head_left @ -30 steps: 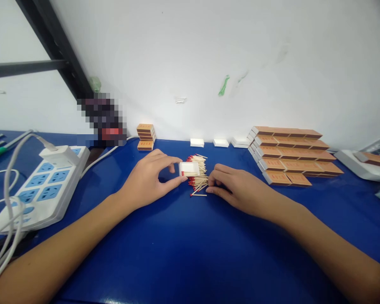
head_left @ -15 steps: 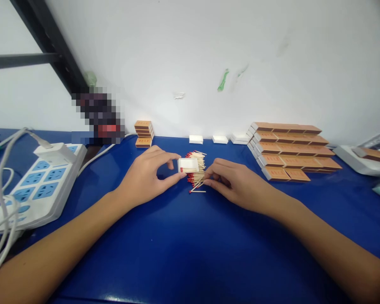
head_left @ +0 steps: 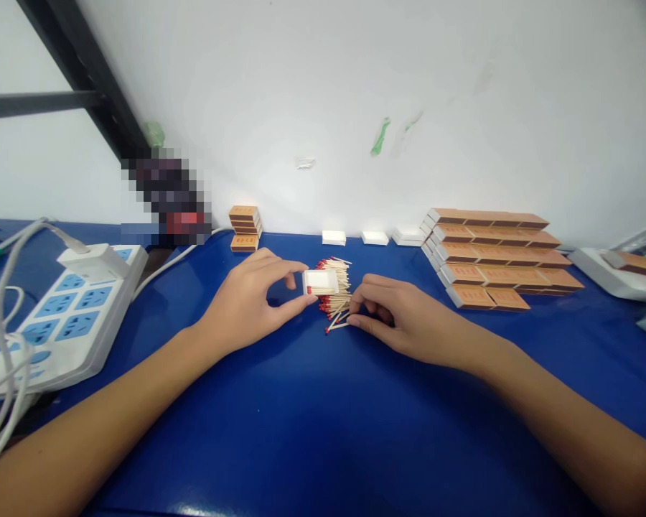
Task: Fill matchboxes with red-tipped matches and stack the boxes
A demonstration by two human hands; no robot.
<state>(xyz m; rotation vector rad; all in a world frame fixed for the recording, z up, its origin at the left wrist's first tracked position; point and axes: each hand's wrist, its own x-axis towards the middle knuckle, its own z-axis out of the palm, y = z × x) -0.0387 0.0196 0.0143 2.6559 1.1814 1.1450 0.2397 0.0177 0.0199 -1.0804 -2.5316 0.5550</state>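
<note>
A small white matchbox tray (head_left: 323, 278) is pinched at its left end between the thumb and forefinger of my left hand (head_left: 253, 298). Several red-headed matches lie along the near side inside it. Beside and partly behind the tray, a pile of matches (head_left: 340, 301) rests on the blue table, most heads pointing left. My right hand (head_left: 398, 312) is at the pile's right edge, thumb and fingertips closed on match ends near the front. How many matches those fingertips grip is too small to tell.
Stacked brown matchboxes (head_left: 495, 255) stand at the back right, and a smaller stack (head_left: 245, 228) at the back left. White trays (head_left: 375, 237) line the wall. A power strip (head_left: 69, 316) with white cables lies left; another white device (head_left: 614, 271) sits far right.
My right hand has shifted slightly toward me at the pile's front edge. The loose front match has swung from lying level to a slant. My left hand and the tray are almost unmoved.
</note>
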